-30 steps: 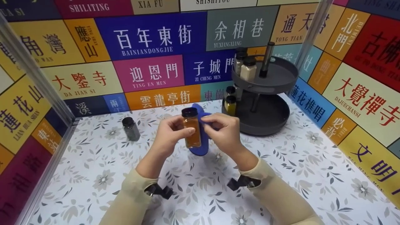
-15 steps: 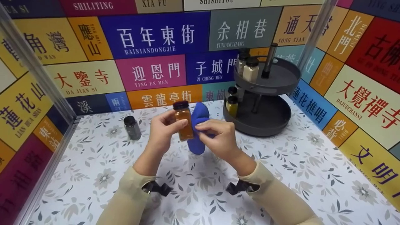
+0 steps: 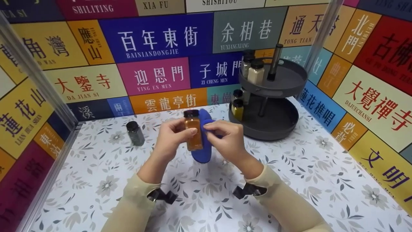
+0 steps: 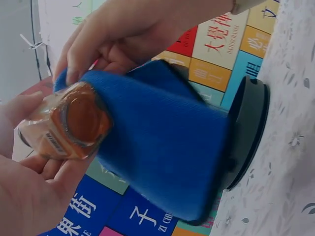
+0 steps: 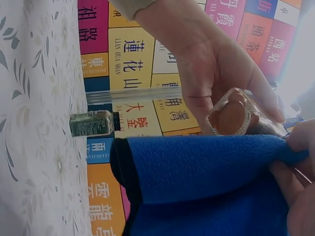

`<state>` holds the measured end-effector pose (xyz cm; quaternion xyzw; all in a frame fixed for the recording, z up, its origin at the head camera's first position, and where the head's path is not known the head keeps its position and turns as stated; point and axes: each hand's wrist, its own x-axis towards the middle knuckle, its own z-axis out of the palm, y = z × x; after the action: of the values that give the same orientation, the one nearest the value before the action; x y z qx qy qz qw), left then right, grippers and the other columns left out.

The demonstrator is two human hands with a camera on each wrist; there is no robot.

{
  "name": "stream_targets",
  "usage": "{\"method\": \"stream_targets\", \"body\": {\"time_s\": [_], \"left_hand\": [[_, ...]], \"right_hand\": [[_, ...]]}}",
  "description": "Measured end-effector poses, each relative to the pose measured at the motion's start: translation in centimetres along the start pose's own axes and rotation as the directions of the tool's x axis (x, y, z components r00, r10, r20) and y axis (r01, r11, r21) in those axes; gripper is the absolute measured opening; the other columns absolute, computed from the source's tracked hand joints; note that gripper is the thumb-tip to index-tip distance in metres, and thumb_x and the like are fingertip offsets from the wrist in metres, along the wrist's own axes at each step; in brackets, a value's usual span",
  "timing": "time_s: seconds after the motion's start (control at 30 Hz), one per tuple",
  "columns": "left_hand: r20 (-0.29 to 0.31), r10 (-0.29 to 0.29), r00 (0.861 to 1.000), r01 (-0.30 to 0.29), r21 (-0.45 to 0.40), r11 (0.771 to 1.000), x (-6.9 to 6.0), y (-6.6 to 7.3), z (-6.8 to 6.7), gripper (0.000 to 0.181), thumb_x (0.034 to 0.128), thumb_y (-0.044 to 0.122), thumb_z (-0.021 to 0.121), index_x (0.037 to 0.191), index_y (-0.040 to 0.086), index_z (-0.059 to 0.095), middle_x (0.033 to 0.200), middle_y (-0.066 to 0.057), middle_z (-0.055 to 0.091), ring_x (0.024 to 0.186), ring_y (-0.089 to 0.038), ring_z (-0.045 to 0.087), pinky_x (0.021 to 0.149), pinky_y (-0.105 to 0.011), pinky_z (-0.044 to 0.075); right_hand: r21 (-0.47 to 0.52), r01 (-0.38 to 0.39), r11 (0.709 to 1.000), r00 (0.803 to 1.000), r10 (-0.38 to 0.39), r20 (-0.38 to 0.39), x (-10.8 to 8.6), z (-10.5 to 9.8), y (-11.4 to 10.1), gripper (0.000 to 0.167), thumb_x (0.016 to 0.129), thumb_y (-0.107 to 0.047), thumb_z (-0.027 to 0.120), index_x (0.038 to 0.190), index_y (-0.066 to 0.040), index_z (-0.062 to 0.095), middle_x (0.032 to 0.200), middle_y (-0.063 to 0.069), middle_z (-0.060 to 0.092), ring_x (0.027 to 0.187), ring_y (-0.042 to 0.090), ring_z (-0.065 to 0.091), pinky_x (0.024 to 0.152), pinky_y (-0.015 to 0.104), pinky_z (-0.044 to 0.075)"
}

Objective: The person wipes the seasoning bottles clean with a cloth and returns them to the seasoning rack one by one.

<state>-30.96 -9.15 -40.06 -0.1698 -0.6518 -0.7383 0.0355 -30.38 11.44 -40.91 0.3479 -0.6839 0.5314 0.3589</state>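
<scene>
My left hand [image 3: 171, 137] grips a glass jar of orange-brown powder [image 3: 194, 135] with a black lid, held upright above the table. A blue cloth [image 3: 201, 154] hangs against the jar's right side, its upper part pinched between the thumb and fingers of my right hand [image 3: 228, 137]. In the left wrist view the cloth [image 4: 162, 142] spreads beside the base of the jar [image 4: 81, 120]. The right wrist view has the cloth [image 5: 206, 167] hanging in folds next to the jar [image 5: 230, 117].
On the table at left stands a jar with dark contents [image 3: 135, 133]. A dark two-tier round rack [image 3: 267, 130] stands at the back right, holding a pale jar [image 3: 256, 73] above, a yellow jar [image 3: 237, 110] below and others. Walls with coloured signs surround the floral-patterned tabletop.
Over the last second the jar and cloth shift left, then slightly back right and lower in the head view. Both hands keep their holds. The camera view also shifts slightly.
</scene>
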Motion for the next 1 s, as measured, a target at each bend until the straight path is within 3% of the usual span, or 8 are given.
{"method": "stream_targets", "body": {"time_s": [0.1,0.2,0.33,0.47,0.7,0.87,1.0], "left_hand": [[0.048,-0.006,0.999,0.004,0.028,1.000,0.0,-0.3,0.4,0.032,0.0854,0.004,0.082,0.116,-0.005,0.077,0.084,-0.004,0.072,0.077,-0.015,0.067,0.073,-0.031,0.064],[0.045,-0.008,0.999,0.006,0.047,0.999,0.0,-0.5,0.7,0.032,0.0837,0.004,0.084,0.115,-0.003,0.078,0.083,-0.003,0.072,0.075,-0.015,0.066,0.073,-0.029,0.063],[-0.010,0.020,1.000,-0.020,0.043,0.999,0.0,-0.6,0.8,0.032,0.0830,0.004,0.084,0.114,-0.004,0.079,0.081,-0.004,0.070,0.074,-0.015,0.062,0.071,-0.028,0.060],[-0.074,0.017,0.997,-0.019,-0.015,1.000,0.0,-0.5,0.8,0.034,0.0851,0.005,0.082,0.117,-0.006,0.077,0.084,-0.004,0.072,0.078,-0.015,0.066,0.073,-0.028,0.063],[-0.195,0.038,0.980,-0.049,-0.049,0.998,0.1,0.3,-0.1,0.039,0.0860,0.004,0.080,0.123,-0.007,0.075,0.087,-0.005,0.074,0.081,-0.016,0.069,0.072,-0.030,0.064],[-0.250,0.048,0.967,-0.066,-0.066,0.996,0.1,0.9,-0.7,0.041,0.0852,0.004,0.080,0.124,-0.008,0.074,0.093,-0.006,0.076,0.085,-0.016,0.071,0.075,-0.031,0.066],[-0.250,0.056,0.967,-0.075,-0.064,0.995,0.1,0.9,-0.7,0.041,0.0865,0.006,0.080,0.125,-0.006,0.074,0.097,-0.007,0.077,0.087,-0.018,0.072,0.079,-0.033,0.066]], "right_hand": [[0.013,-0.009,1.000,0.998,0.009,-0.064,0.1,-0.3,0.2,0.022,0.080,0.017,0.078,0.092,0.000,0.084,0.090,0.015,0.081,0.080,0.012,0.075,0.069,0.020,0.061],[0.013,-0.013,1.000,0.997,0.014,-0.079,0.2,-0.5,0.2,0.023,0.079,0.018,0.078,0.093,0.001,0.084,0.091,0.015,0.081,0.083,0.011,0.075,0.071,0.020,0.062],[0.006,-0.005,1.000,0.999,0.005,-0.047,0.2,-0.5,0.1,0.024,0.079,0.018,0.077,0.093,0.000,0.084,0.091,0.014,0.081,0.083,0.011,0.076,0.070,0.022,0.063],[-0.017,0.024,1.000,1.000,-0.024,0.011,0.1,-0.3,-0.1,0.023,0.079,0.016,0.077,0.091,-0.002,0.084,0.090,0.011,0.082,0.079,0.012,0.076,0.069,0.021,0.062],[-0.028,0.075,0.997,0.991,-0.071,0.114,-0.3,0.4,-0.5,0.021,0.081,0.010,0.078,0.092,-0.006,0.085,0.090,0.008,0.083,0.080,0.020,0.079,0.071,0.023,0.062],[0.013,0.045,0.999,0.986,-0.047,0.163,-0.3,0.5,-0.7,0.023,0.080,0.012,0.076,0.091,-0.006,0.085,0.088,0.008,0.082,0.075,0.016,0.075,0.068,0.023,0.061],[0.053,-0.019,0.998,0.981,0.008,0.193,-0.1,0.1,-0.6,0.023,0.080,0.013,0.076,0.091,-0.005,0.085,0.088,0.009,0.082,0.074,0.013,0.075,0.067,0.024,0.062]]}}
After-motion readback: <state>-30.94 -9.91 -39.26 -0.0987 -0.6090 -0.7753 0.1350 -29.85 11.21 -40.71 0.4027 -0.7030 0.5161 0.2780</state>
